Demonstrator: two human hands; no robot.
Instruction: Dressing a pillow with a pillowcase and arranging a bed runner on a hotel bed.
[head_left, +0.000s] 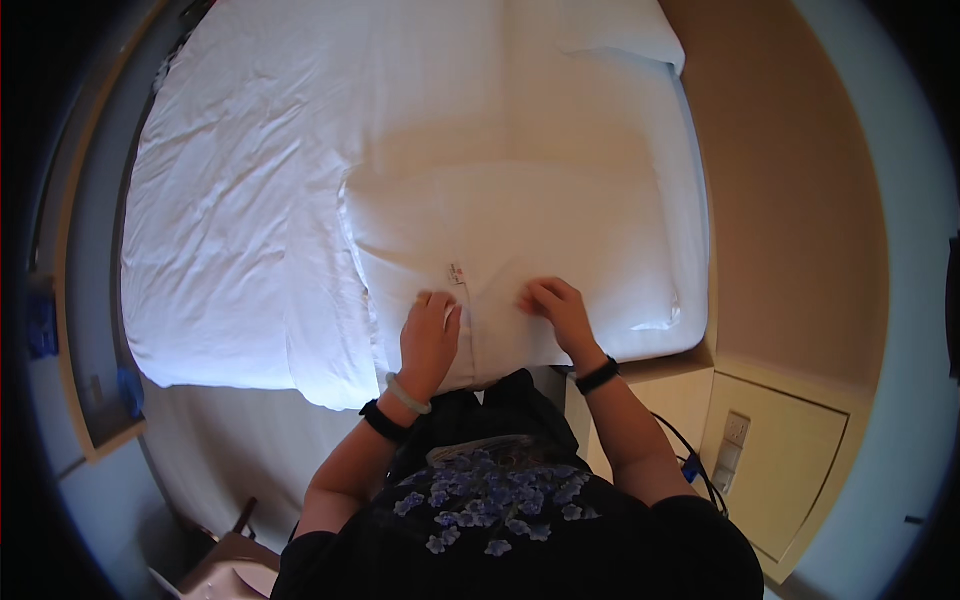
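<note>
A white pillow (517, 217) lies flat on the near part of the bed, with a small sewn-in tag (456, 274) that bears writing. A thin seam or fabric edge runs from the tag towards me. My left hand (430, 341) is at the pillow's near side, left of this line, its fingers bent and slightly blurred. Across the line, my right hand (559, 311) hovers over or touches the pillow with curled fingers, also blurred. Whether either hand pinches the cloth cannot be made out.
A white quilt (217, 217) with creases covers the bed's left side. Another white pillow (622, 30) lies at the far right. Beside the bed are a tan headboard (787, 187), a wooden panel with a wall socket (737, 429), and a black cable (697, 457). A pink chair (232, 577) stands lower left.
</note>
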